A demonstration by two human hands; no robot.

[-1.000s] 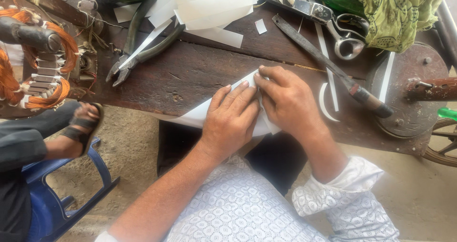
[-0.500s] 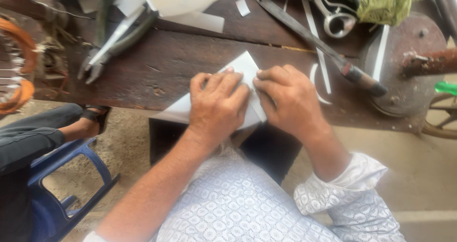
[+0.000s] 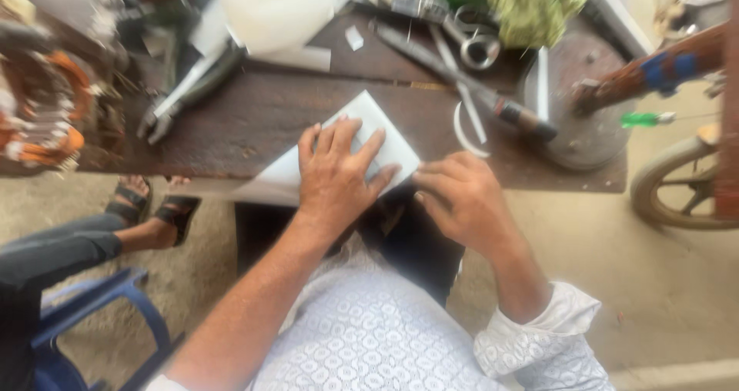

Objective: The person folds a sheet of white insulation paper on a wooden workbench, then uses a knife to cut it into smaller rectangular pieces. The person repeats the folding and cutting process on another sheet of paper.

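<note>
The left hand (image 3: 336, 177) lies flat, fingers spread, pressing a white sheet (image 3: 377, 125) onto the dark wooden bench (image 3: 254, 118). The right hand (image 3: 462, 198) sits just beside it at the sheet's near right edge, fingertips curled onto that edge where the sheet overhangs the bench's front. The sheet's far corner points away from the hands, with bare wood beyond it and to the left. Left of the left hand, pliers (image 3: 185, 91) lie well apart. Beyond the right hand a long dark-handled tool (image 3: 469, 83) runs slantwise, with thin white strips (image 3: 462, 121) near it and scissors (image 3: 469, 41) farther off. A blue chair (image 3: 92, 306) and another person's sandalled feet (image 3: 154, 202) sit below left.
</note>
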